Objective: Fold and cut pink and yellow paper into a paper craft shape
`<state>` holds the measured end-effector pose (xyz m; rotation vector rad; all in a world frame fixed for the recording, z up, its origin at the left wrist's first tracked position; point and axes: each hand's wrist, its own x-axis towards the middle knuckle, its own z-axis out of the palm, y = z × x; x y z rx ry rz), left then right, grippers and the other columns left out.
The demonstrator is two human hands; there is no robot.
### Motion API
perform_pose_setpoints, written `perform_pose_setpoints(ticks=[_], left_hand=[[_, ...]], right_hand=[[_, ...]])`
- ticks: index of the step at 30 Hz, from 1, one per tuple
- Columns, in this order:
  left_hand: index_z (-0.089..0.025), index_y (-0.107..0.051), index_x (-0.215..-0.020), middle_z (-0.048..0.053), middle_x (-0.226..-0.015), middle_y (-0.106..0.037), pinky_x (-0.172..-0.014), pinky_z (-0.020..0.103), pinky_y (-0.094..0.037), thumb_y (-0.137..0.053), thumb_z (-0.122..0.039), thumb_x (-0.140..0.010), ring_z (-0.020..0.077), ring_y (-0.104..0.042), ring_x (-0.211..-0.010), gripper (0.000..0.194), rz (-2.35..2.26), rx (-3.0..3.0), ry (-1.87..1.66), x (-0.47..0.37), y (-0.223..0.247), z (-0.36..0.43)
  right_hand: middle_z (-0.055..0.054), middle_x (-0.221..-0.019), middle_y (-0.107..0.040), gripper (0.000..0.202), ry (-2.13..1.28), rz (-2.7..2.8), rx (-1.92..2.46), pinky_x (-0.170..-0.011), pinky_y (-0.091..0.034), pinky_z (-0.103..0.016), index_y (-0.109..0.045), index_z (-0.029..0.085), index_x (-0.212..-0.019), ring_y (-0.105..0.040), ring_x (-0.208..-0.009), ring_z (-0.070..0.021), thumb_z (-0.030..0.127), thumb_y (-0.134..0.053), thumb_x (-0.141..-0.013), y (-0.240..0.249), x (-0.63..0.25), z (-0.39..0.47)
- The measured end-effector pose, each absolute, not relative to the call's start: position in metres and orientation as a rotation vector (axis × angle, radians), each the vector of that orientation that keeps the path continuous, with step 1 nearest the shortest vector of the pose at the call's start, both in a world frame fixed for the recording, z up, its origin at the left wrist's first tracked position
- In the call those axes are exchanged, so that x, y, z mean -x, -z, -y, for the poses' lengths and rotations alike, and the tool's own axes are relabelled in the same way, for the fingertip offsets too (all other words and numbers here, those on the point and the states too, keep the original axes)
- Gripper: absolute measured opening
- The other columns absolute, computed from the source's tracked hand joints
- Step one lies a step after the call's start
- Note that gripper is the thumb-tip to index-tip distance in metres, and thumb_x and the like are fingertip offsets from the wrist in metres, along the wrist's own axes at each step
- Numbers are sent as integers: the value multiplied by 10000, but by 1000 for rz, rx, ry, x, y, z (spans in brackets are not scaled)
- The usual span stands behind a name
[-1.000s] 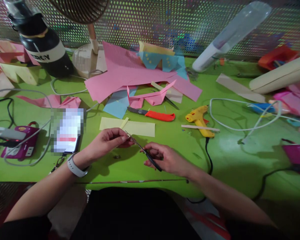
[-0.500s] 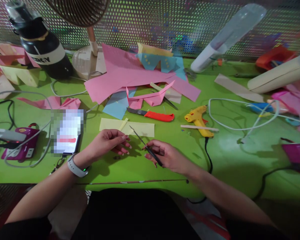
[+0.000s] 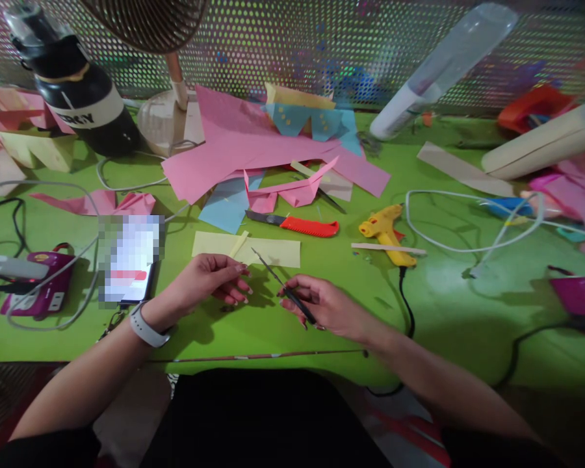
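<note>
My right hand (image 3: pixel 316 300) is closed on a thin dark tool, apparently scissors (image 3: pixel 298 304), whose pointed end aims up and left. Just left of that point, my left hand (image 3: pixel 217 278) hovers with thumb and forefinger together and the other fingers curled; whatever it pinches is too small to make out. Beyond both hands a pale yellow paper strip (image 3: pixel 277 252) lies flat, with a narrow yellow piece (image 3: pixel 239 243) on it. Behind the strip rests a red-handled cutter (image 3: pixel 309 227). The yellow glue gun (image 3: pixel 387 227) lies to the right, a flat stick across it.
A phone (image 3: pixel 131 260) and purple power strip (image 3: pixel 41 283) lie at the left. Farther back are a black bottle (image 3: pixel 82 97), a fan base (image 3: pixel 158 123), pink paper (image 3: pixel 234 143) and a folded pink piece (image 3: pixel 290 193). White cable (image 3: pixel 433 244) loops on the right.
Both hands keep nearly the same pose and place. The whole view has shifted very slightly.
</note>
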<state>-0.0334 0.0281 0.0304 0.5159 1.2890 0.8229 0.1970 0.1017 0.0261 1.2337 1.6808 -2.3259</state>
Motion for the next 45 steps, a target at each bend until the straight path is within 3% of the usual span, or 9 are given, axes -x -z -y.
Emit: perform_pose_setpoints(ticks=[12, 20, 28, 37, 45], left_hand=[[-130, -669, -814, 55, -744, -749, -522, 177, -538, -728, -334, -832, 104, -696, -587, 213, -1267, -544, -827, 35, -26, -27], [-129, -662, -945, 43, -765, -751, -556, 174, -550, -742, -361, -823, 92, -688, -584, 274, -1257, -545, -1055, 34, -30, -24], [-126, -667, -966, 55, -775, -755, -558, 173, -551, -712, -362, -852, 87, -684, -577, 266, -1257, -574, -1033, 33, -28, -23], [-129, -667, -927, 56, -770, -753, -581, 204, -568, -739, -389, -825, 104, -693, -591, 288, -1212, -576, -964, 28, -27, -22], [-125, -664, -909, 48, -753, -747, -557, 186, -558, -758, -396, -811, 102, -696, -595, 302, -1182, -571, -951, 27, -24, -21]], right_hand=[[66, -643, -524, 514, 2299, -1673, -1241, -366, -294, -194, -521, 198, -874, -437, -469, -51, 554, -818, -653, -23, -198, -103], [63, -627, -505, 524, 2402, -1756, -1154, -473, -402, -227, -512, 196, -945, -488, -531, -80, 603, -756, -721, -32, -204, -109], [51, -683, -465, 529, 2349, -1722, -1008, -534, -441, -249, -529, 191, -971, -471, -588, -91, 629, -722, -745, -38, -202, -106], [25, -717, -475, 435, 2253, -1800, -1038, -552, -421, -282, -532, 210, -947, -463, -622, -123, 561, -719, -770, -37, -203, -103], [37, -712, -467, 489, 2248, -1792, -1043, -554, -371, -258, -515, 200, -942, -439, -625, -107, 579, -747, -737, -38, -201, -101]])
